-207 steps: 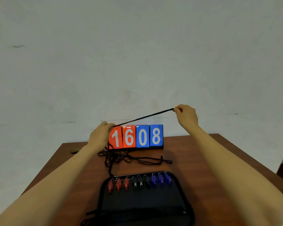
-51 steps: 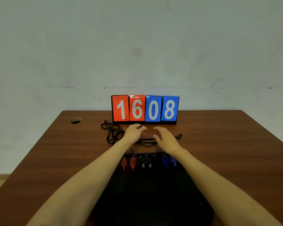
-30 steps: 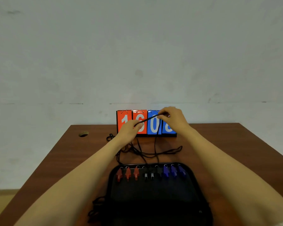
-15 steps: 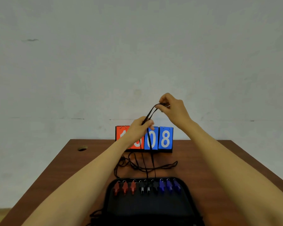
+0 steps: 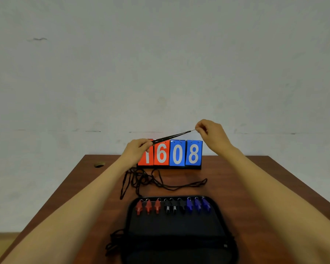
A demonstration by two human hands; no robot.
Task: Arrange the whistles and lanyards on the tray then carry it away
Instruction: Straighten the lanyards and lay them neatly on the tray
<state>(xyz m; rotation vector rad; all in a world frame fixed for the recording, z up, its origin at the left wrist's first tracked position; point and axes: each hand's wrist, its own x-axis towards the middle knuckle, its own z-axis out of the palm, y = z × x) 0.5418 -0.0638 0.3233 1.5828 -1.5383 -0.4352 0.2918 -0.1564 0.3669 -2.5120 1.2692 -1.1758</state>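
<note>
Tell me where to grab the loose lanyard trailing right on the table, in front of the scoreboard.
Pinch the loose lanyard at its right end, from above and from the right. That end lies flat on the table, stretched clear of the tangle to the left, so a grip there should snag least.

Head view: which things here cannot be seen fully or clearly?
In the head view:
Scoreboard: left hand covers its first digit.
Lanyard: ends hidden in the grip of that hand and the right hand.
Tray: near edge cut by the frame bottom.
Whistles: too small for detail.
</note>
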